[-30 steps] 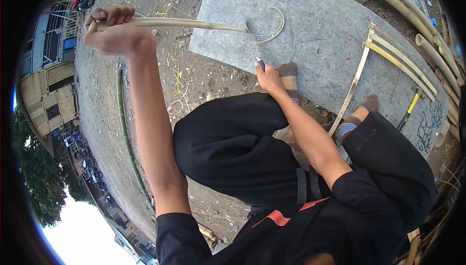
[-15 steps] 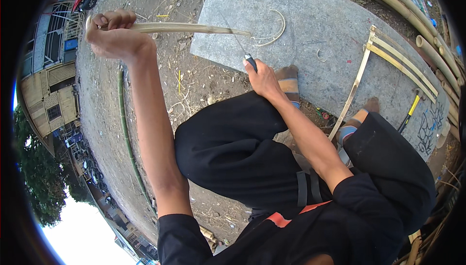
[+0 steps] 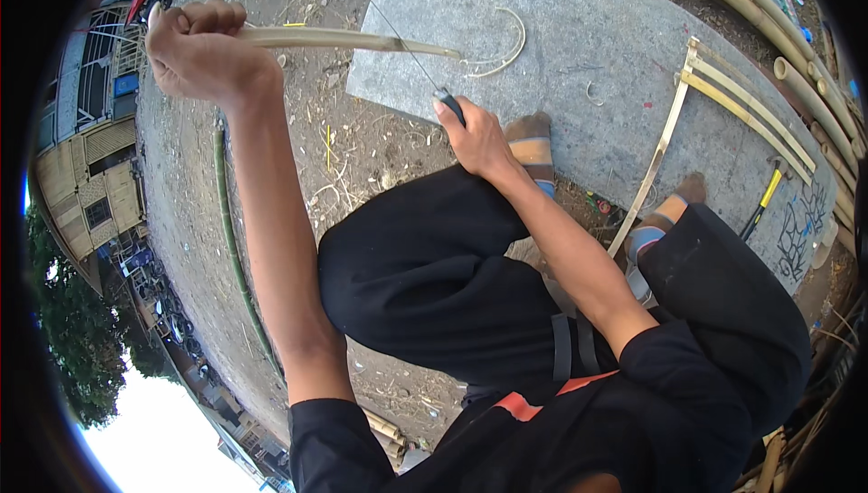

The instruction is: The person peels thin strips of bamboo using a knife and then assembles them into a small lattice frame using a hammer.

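Observation:
My left hand (image 3: 206,52), raised at the upper left, is closed round one end of a pale bamboo strip (image 3: 325,38). The strip points to the right, its free end over a grey stone slab (image 3: 588,5). In my right hand (image 3: 479,139), in front of my bent knee, is a knife (image 3: 449,106) with a dark handle and a long thin blade. That blade crosses the strip at a slant, nearer its free end. A thin curled bamboo shaving (image 3: 523,37) shows just past the strip's tip; whether it is attached I cannot tell.
On the slab's right side rests a frame of joined bamboo strips (image 3: 747,106), with a yellow-handled hammer (image 3: 768,190) near it. Bamboo poles (image 3: 723,7) lie along the far right edge. A green bamboo pole (image 3: 230,231) lies on the dirt at left. My feet are by the slab's near edge.
The knife blade has shifted left along the bamboo strip, away from its tip. Both hands have moved slightly left and up in the picture, still holding the strip and the knife.

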